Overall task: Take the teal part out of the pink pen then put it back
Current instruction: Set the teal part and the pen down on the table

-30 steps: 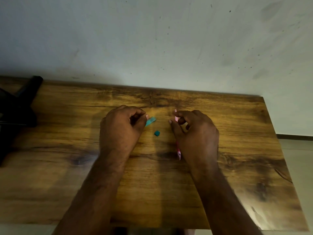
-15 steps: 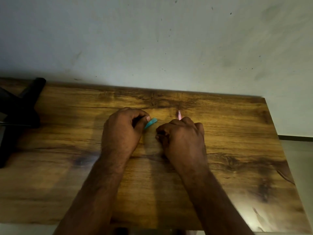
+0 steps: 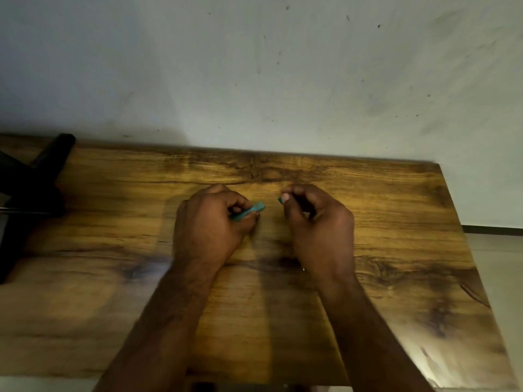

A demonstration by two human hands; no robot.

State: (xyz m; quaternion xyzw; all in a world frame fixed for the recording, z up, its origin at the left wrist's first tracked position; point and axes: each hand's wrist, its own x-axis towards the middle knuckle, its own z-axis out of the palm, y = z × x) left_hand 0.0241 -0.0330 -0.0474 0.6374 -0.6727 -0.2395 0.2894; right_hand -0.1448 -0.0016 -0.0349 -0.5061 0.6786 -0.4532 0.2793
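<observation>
Pink pen not showing anywhere; possibly lying hidden inside right hand (image 3: pixel 317 222), cannot tell. Left hand (image 3: pixel 209 222) curling fingers round long teal part (image 3: pixel 249 211), thumb pressing along it; far tip sticking out toward right hand, rest hidden in fist. Right hand pinching small teal piece (image 3: pixel 280 200) at thumb tip, only sliver showing, shape hard making out. Both hands resting on wooden worktop (image 3: pixel 396 250), slightly apart. Dark object (image 3: pixel 31 199) sitting well left of left hand, cut off by frame edge.

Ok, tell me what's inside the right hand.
A small teal piece shows at the fingertips of the right hand. Curled fingers cover the rest; no pink pen is visible.
</observation>
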